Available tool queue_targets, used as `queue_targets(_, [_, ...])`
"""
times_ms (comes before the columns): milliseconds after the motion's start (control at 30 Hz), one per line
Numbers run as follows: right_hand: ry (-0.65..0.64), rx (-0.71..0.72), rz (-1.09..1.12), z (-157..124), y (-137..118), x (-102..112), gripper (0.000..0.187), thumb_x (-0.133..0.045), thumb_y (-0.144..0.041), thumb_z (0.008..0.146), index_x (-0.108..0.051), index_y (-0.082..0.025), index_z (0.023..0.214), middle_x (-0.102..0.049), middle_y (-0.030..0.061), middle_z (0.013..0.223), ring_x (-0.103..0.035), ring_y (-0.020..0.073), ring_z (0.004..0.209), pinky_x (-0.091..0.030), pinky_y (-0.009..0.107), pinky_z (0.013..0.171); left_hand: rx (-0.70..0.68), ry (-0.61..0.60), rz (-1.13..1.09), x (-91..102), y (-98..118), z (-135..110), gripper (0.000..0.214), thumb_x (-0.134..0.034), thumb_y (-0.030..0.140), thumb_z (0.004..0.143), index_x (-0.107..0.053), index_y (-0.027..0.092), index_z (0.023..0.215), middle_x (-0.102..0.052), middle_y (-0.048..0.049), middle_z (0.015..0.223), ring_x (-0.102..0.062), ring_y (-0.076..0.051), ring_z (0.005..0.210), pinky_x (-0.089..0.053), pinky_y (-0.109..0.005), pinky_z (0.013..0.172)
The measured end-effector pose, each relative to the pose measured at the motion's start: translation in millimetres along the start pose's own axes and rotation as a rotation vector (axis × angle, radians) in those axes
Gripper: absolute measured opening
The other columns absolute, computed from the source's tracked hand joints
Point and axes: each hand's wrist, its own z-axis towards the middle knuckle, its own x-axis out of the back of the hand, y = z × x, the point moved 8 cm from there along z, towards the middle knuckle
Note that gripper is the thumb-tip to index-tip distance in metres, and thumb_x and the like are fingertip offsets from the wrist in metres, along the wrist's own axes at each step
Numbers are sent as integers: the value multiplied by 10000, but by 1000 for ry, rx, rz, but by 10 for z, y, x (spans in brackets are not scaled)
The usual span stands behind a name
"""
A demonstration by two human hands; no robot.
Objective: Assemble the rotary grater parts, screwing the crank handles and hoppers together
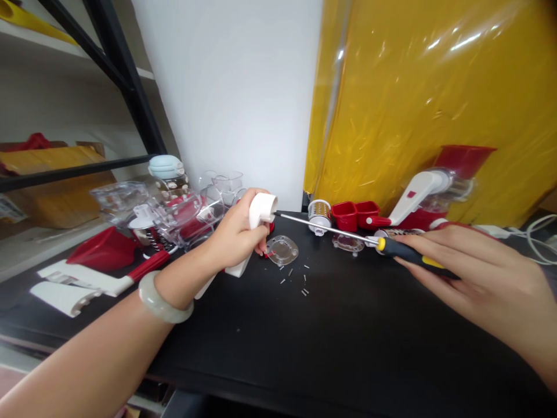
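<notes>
My left hand (239,232) is closed around a white plastic crank arm (263,208), its round hollow end turned to the right. In my right hand (474,267) is a screwdriver (391,247) with a black and yellow handle, held by the fingers. Its long metal shaft points left, and the dark tip is at the opening of the white part; whether it touches a screw inside is hidden. Below them, a clear plastic disc (282,251) with small holes lies on the black table (348,342). Several small metal pins or screws (304,292) are scattered near it.
Clear plastic housings (191,215), a red pusher (102,252) and a white handle (87,278) crowd the left. Along the back stand a grater drum (319,216), red cups (354,215) and an assembled rotary grater (435,191). A black shelf frame (130,87) rises at left.
</notes>
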Motion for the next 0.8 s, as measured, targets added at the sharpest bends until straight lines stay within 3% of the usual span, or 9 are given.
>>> queue_targets(100, [-16,-14,17,-2,-10,-11,353,-655,-153,875,-604,-174,1223,-690,72,987,-644,203,879,-524,360,827,6,0,-6,5,16,-2,502,-555,89,708,-428,225,1174,-564,72,604,-601,-152,432,-502,-278,418])
queue_targets(233, [38,56,-14,18,-49,36,590,-691,-87,824,-507,-193,1375,-688,64,982,-638,208,849,-509,362,776,10,-18,-39,-10,24,3,492,-554,94,706,-430,221,1165,-560,71,603,-598,-156,429,-498,-283,410])
queue_targets(400, [121,72,-73,26,-9,113,772,-712,-69,786,-443,-315,1467,-670,23,902,-616,212,760,-497,368,690,21,-55,-80,-58,8,-3,484,-546,79,698,-431,221,1147,-562,75,624,-592,-132,423,-495,-258,408])
queue_targets(600, [172,-11,-104,-31,86,151,717,-722,-103,783,-503,-374,1410,-635,44,959,-613,213,793,-514,360,717,34,-85,-200,-112,49,-19,471,-525,71,677,-421,214,1114,-548,86,656,-567,-113,399,-489,-257,397])
queue_targets(700, [72,-33,-125,-25,131,41,558,-698,-184,835,-544,-268,1365,-658,74,1038,-652,200,832,-520,322,709,41,-77,-248,-109,101,-25,452,-527,63,665,-418,209,1079,-553,82,685,-559,-105,389,-481,-254,387])
queue_targets(800, [-31,-16,-123,4,139,-50,393,-645,-324,897,-609,-183,1262,-712,56,958,-677,177,762,-507,301,659,81,-77,-240,-120,98,-34,429,-525,67,675,-415,208,1065,-549,81,671,-556,-105,389,-487,-257,390])
